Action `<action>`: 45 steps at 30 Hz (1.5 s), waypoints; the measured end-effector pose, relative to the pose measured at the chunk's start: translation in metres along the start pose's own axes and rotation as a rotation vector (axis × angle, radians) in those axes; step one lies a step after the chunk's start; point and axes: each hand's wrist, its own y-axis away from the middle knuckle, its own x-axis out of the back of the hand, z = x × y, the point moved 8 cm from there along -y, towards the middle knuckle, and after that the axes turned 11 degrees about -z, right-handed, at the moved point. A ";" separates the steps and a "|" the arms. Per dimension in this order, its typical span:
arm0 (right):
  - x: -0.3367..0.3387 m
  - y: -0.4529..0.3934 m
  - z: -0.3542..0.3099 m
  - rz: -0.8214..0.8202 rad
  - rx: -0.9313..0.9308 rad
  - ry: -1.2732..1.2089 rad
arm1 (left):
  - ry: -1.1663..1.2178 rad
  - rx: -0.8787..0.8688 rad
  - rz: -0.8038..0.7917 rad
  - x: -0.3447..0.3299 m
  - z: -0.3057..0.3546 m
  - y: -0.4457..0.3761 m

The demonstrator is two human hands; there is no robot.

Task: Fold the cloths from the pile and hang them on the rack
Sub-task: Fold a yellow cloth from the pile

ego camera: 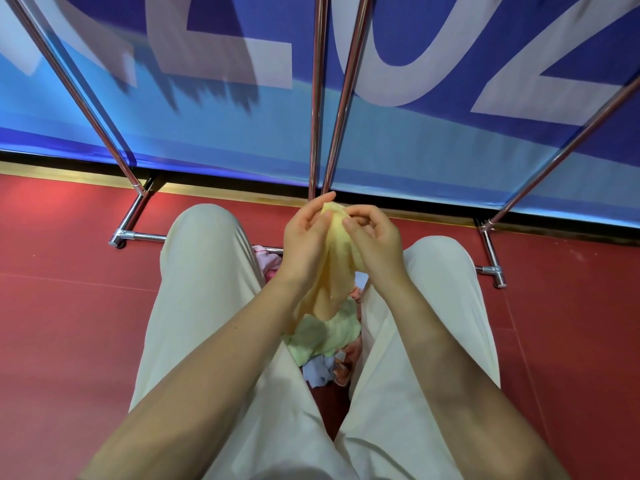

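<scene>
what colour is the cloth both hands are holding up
Pale yellow cloth, pinched at its top by the left hand and right hand; head view.

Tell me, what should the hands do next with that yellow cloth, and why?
Probably pull apart along its top edge to spread it. Both the left hand and right hand pinch the yellow cloth close together, so it hangs bunched above the pile, too crumpled to fold or hang on the rack.

One yellow cloth (pixel 337 258), one cloth pile (pixel 325 336), two hands, four rack poles (pixel 317 98)
</scene>
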 end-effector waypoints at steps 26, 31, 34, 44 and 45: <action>-0.015 0.005 0.018 -0.215 -0.015 0.492 | -0.473 -0.125 0.111 0.051 0.045 -0.007; -0.007 0.011 0.007 -0.142 0.115 0.697 | -0.901 -0.222 0.011 0.051 0.050 -0.004; -0.009 0.013 0.003 -0.138 0.181 0.776 | -0.883 -0.230 0.027 0.057 0.046 0.000; 0.001 0.003 0.045 -0.191 -0.083 0.912 | -0.724 -0.176 -0.093 0.044 0.018 0.024; 0.001 0.002 0.047 -0.184 -0.085 0.933 | -0.736 -0.182 -0.118 0.041 0.017 0.025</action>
